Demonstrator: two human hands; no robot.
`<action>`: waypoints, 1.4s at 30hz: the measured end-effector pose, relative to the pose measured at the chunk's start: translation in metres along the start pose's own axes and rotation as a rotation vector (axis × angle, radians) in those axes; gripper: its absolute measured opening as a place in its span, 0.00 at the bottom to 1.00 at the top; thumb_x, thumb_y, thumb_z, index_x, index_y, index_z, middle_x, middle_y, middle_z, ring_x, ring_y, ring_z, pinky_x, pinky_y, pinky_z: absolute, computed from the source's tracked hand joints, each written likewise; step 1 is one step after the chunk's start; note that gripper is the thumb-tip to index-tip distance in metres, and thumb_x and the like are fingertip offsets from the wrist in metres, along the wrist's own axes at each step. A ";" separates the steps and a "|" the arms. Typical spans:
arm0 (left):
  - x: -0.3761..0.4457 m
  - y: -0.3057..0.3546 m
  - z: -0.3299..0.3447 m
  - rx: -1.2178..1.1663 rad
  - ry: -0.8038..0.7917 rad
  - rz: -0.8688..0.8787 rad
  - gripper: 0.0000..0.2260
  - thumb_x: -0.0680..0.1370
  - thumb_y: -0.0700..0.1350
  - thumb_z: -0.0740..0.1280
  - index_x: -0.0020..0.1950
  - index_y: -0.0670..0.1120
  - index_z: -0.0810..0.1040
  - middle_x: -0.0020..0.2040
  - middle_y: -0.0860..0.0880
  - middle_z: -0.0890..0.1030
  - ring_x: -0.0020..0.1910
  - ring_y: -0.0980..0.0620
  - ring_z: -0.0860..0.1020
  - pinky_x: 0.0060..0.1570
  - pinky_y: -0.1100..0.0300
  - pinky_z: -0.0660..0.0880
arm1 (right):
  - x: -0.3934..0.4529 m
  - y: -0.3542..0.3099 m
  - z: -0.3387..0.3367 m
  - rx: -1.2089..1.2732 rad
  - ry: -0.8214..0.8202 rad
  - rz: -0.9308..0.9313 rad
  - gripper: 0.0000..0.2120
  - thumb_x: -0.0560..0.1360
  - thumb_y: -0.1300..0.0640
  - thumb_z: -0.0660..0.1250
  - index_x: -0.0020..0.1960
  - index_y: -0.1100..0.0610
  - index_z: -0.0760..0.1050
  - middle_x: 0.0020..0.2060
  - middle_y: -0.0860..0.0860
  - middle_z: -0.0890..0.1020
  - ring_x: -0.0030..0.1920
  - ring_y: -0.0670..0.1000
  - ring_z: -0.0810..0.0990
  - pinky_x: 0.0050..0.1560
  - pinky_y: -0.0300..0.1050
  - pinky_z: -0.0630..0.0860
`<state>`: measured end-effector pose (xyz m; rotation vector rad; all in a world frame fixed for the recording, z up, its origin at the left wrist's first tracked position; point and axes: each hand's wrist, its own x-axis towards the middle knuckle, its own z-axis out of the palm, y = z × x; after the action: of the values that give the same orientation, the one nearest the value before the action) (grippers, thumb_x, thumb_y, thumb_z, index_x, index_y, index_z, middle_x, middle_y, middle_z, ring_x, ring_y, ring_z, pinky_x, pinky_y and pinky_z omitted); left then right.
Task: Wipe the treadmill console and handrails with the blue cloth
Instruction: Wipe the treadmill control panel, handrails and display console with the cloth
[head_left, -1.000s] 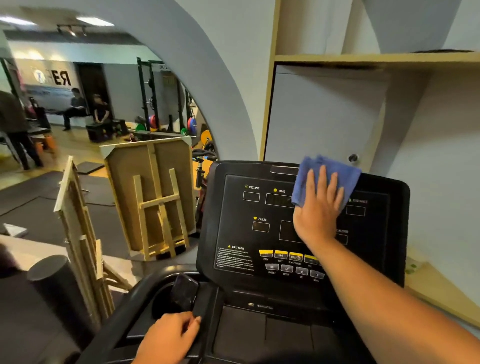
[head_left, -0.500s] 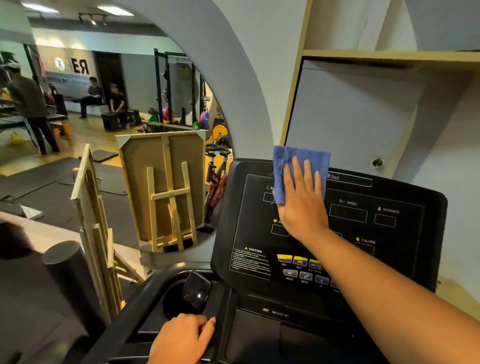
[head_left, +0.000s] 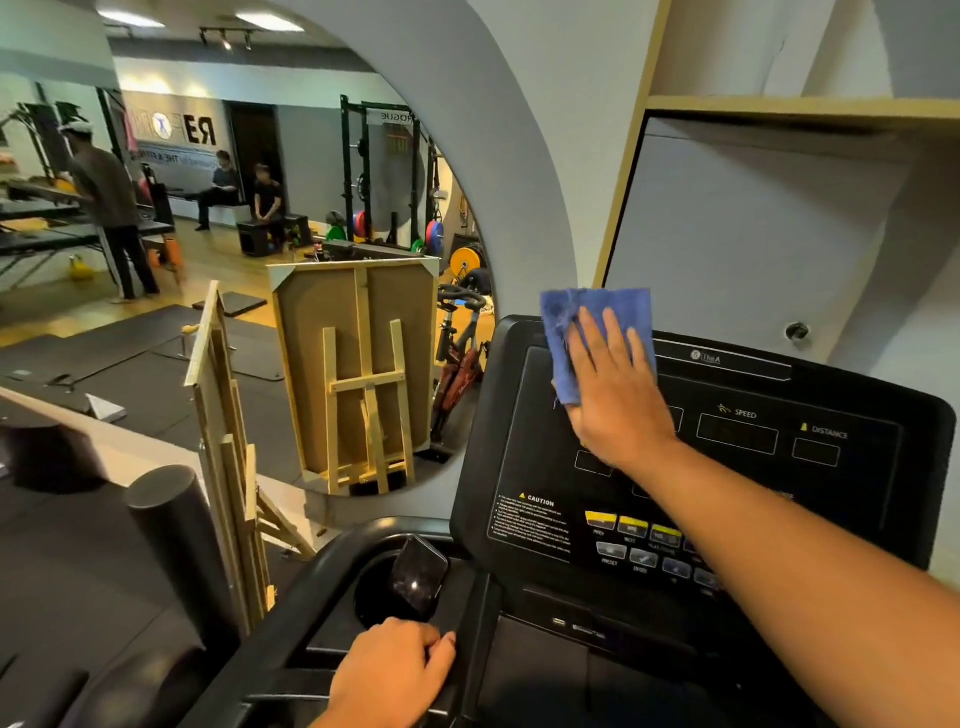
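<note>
the cloth lies on the console at its upper left corner. a phone stands in the cup holder left of the console, an easel behind it

Blue cloth is showing frayed, mottled mid-blue against the black treadmill console, which is carrying white lettering, yellow warning marks, and a row of yellow buttons above grey ones. Phone in the near cup holder is reading glossy black. Wooden easel at left is appearing pale tan. Far weight plates are showing red, blue, green, and yellow.
</note>
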<state>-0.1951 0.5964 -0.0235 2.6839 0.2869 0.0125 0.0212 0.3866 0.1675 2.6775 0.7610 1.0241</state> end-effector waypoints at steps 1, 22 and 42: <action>-0.001 0.001 -0.001 0.001 0.002 -0.001 0.20 0.77 0.66 0.57 0.37 0.55 0.77 0.29 0.54 0.72 0.35 0.54 0.72 0.43 0.60 0.73 | 0.009 -0.002 -0.003 -0.007 -0.007 0.031 0.41 0.79 0.41 0.60 0.82 0.57 0.44 0.81 0.58 0.48 0.80 0.62 0.43 0.79 0.60 0.45; 0.000 -0.004 0.006 -0.014 0.045 0.023 0.21 0.76 0.65 0.57 0.45 0.50 0.78 0.34 0.50 0.81 0.36 0.54 0.80 0.45 0.56 0.79 | 0.044 -0.046 -0.010 0.062 -0.009 -0.155 0.37 0.79 0.44 0.60 0.82 0.53 0.49 0.81 0.56 0.52 0.80 0.63 0.46 0.78 0.61 0.43; -0.004 0.000 0.001 0.005 0.032 0.059 0.20 0.77 0.62 0.58 0.38 0.49 0.77 0.32 0.49 0.80 0.33 0.53 0.76 0.42 0.55 0.75 | -0.075 -0.005 0.016 0.037 -0.149 -0.527 0.41 0.69 0.52 0.69 0.80 0.53 0.60 0.79 0.53 0.62 0.79 0.58 0.54 0.78 0.56 0.42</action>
<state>-0.1993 0.5952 -0.0246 2.6986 0.2185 0.0733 -0.0178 0.3522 0.1108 2.3383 1.3587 0.6719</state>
